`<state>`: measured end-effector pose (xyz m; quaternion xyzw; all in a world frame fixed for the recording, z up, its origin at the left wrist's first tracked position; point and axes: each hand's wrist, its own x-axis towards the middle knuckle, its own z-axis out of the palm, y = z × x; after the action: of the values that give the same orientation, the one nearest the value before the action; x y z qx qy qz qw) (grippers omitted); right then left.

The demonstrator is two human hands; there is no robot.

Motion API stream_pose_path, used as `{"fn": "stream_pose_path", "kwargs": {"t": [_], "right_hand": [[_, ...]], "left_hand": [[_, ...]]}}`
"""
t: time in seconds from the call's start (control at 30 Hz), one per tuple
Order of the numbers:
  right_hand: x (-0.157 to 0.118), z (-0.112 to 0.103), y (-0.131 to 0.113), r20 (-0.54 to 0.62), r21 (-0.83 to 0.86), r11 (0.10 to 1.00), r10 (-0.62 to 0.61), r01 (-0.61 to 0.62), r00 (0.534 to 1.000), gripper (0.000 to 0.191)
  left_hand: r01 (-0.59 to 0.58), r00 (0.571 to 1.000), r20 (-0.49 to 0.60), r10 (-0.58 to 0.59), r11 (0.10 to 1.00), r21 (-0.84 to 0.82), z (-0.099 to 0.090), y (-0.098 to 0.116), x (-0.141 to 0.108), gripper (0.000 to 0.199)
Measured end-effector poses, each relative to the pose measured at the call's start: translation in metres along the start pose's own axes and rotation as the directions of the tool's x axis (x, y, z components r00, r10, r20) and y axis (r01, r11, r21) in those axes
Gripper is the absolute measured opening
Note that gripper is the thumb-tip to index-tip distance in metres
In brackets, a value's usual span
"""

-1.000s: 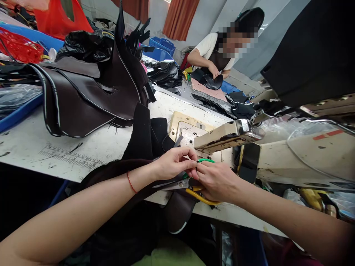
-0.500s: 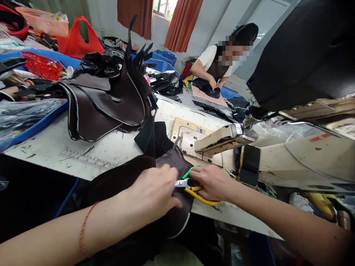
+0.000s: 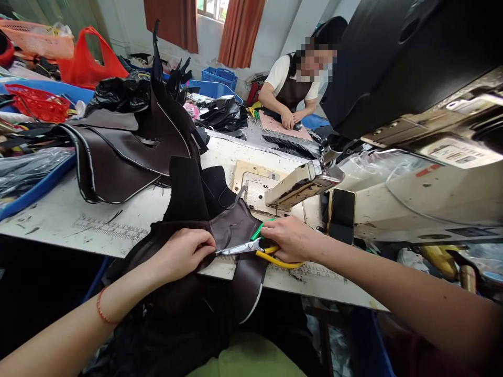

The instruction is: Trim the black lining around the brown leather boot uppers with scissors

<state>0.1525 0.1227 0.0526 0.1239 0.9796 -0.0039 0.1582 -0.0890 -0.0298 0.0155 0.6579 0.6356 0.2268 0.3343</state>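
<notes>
My right hand (image 3: 288,238) is closed round the green and yellow handles of a pair of scissors (image 3: 240,248), whose blades point left. Just beyond their tip, my left hand (image 3: 188,252) pinches the edge of a dark brown leather piece (image 3: 231,222), thumb and finger together. The piece hangs over the table's front edge, and a white-edged flap of it (image 3: 249,283) drops below the scissors. Black fabric flaps (image 3: 188,188) stand up behind my left hand.
A sewing machine arm (image 3: 304,183) is behind my right hand, with a phone (image 3: 341,214) beside it. Stacked brown leather panels (image 3: 129,154) lie on the white table (image 3: 51,220) at left. A person (image 3: 293,94) works across the table.
My left hand has moved left and down onto the leather edge and now pinches it. The scissor blades show more fully, and the black flaps stand higher. The view has shifted.
</notes>
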Motion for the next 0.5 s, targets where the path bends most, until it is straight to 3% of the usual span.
{"fn": "stream_pose_path", "kwargs": {"t": [0.2,0.5], "right_hand": [[0.007,-0.014,-0.003,0.048,0.005,1.000,0.010,-0.010,0.999,0.013],[0.012,-0.026,0.003,0.088,-0.093,0.993,-0.065,0.073,0.994,0.015]], "left_hand": [[-0.084,0.995,-0.040,0.086,0.994,0.064,0.003,-0.002,-0.002,0.008],[-0.096,0.992,-0.069,0.101,0.992,0.080,0.009,-0.005,-0.001,0.015]]}}
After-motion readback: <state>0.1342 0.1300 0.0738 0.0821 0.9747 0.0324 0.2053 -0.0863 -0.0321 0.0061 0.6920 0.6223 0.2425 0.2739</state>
